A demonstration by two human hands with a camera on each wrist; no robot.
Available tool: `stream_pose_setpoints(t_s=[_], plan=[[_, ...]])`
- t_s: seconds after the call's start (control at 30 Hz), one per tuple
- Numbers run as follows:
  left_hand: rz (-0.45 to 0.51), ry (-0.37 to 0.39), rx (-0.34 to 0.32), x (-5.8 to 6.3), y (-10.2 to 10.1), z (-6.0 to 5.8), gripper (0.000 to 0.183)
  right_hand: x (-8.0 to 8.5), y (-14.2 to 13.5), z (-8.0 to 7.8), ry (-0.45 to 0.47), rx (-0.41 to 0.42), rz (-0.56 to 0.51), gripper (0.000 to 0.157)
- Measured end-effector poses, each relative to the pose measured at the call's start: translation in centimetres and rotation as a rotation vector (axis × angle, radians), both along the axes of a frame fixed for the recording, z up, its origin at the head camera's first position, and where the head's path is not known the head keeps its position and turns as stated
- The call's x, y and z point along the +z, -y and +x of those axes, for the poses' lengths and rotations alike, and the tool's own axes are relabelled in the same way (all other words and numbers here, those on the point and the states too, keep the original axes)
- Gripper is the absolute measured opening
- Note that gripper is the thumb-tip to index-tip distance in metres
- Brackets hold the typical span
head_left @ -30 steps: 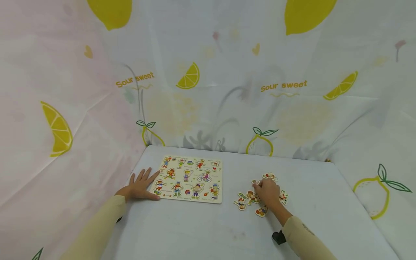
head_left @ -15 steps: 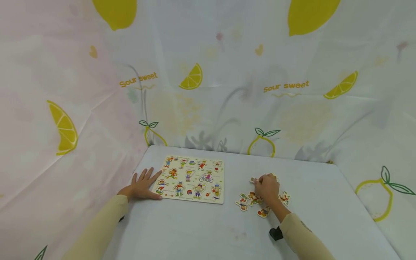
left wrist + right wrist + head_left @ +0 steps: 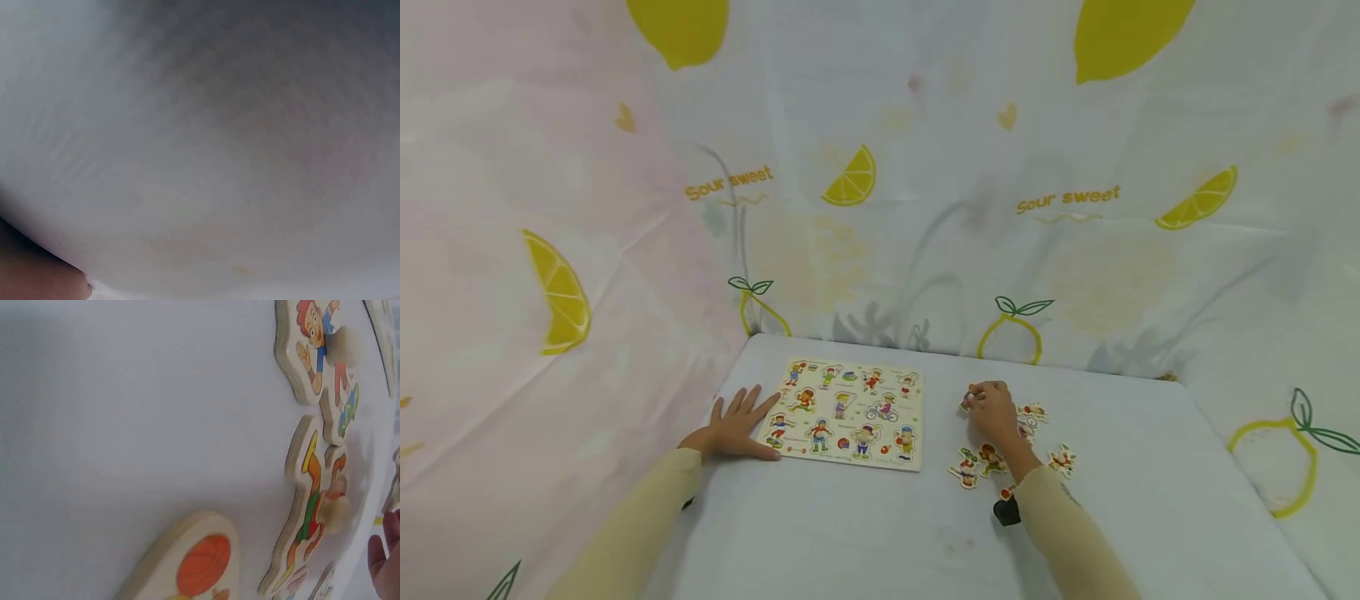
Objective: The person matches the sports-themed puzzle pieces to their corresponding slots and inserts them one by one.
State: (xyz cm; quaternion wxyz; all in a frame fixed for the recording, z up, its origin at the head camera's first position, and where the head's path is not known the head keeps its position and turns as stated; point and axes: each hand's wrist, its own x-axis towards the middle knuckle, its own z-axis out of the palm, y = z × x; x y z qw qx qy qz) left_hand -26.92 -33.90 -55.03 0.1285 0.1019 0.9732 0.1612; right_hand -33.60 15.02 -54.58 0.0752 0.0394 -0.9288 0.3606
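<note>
A cream wooden puzzle board (image 3: 822, 412) printed with children playing sports lies on the table. My left hand (image 3: 733, 429) rests at the board's left side with fingers spread; its left wrist view shows mostly white cloth and a bit of a digit at the lower left. To the right of the board, my right hand (image 3: 994, 417) pinches a small figure-shaped puzzle piece (image 3: 967, 398), partly hidden by the fingers. Beneath and around that hand lie several loose pieces, among them a runner piece (image 3: 312, 512) and a skateboarder piece (image 3: 315, 337), both with round wooden knobs.
Another loose piece (image 3: 1062, 460) lies right of the right forearm, and one more (image 3: 967, 468) lies to its left. A basketball piece (image 3: 203, 565) shows close in the right wrist view. White cloth covers the table (image 3: 850, 533); a lemon-print curtain (image 3: 925, 250) hangs behind.
My right hand has moved left and slightly away from the pile with a puzzle piece, uncovering other pieces. The left hand stays at the board. The head view has shifted slightly.
</note>
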Motion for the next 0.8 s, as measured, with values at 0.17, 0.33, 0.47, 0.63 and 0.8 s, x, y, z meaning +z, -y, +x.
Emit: stream_pose_setpoints(t_s=[0.17,0.33,0.47,0.63,0.8], plan=[[0.009,-0.006,-0.007,0.1,-0.1,0.1,0.124,0.8,1.5,-0.5,-0.005,0.014,0.025,0.011],[-0.003,-0.012,-0.002,-0.5,-0.1,-0.2,0.124,0.7,2.7,-1.2,0.010,0.059,0.003,0.010],[-0.016,-0.010,0.007,-0.9,0.0,-0.2,0.126,0.3,4.0,-1.7,0.011,0.120,-0.019,0.009],[-0.001,-0.004,0.017,-0.7,-0.1,0.0,0.127,0.4,6.4,-1.9,0.057,0.175,0.001,0.010],[-0.040,-0.010,0.029,-1.3,0.2,-0.3,0.128,0.8,9.1,-2.1,0.085,0.200,0.020,0.008]])
